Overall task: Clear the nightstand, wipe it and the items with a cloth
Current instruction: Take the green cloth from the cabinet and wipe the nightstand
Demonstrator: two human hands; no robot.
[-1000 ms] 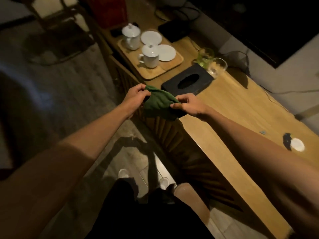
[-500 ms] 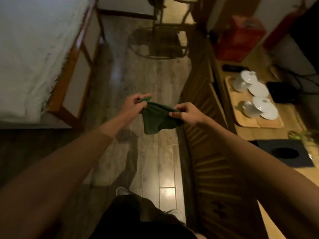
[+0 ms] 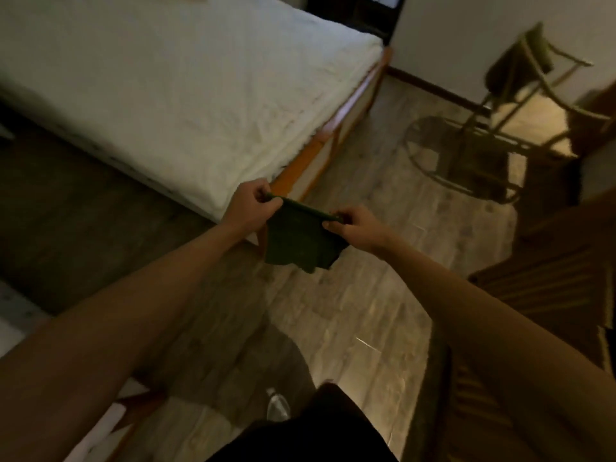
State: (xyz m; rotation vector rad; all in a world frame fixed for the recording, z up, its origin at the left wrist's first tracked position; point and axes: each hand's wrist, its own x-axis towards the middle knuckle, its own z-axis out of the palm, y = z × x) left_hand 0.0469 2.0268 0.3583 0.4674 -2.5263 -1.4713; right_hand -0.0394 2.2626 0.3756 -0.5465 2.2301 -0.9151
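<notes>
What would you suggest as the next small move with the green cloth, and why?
Probably fold the green cloth in half into a pad. The left hand and right hand each pinch a top corner, so it hangs stretched and loose over the floor beside the bed, and no nightstand is in view to wipe yet.

The cloth (image 3: 298, 236) is dark green, small and soft, and it hangs in mid-air over the wooden floor, near the corner of the bed. Its top edge is pulled into a taut, slightly rolled line that slopes down from left to right. The left hand (image 3: 251, 208) pinches the left end of that edge and the right hand (image 3: 355, 225) pinches the right end. Below the edge the fabric drops loose, doubled over, ending in an uneven, ragged-looking bottom hem.
</notes>
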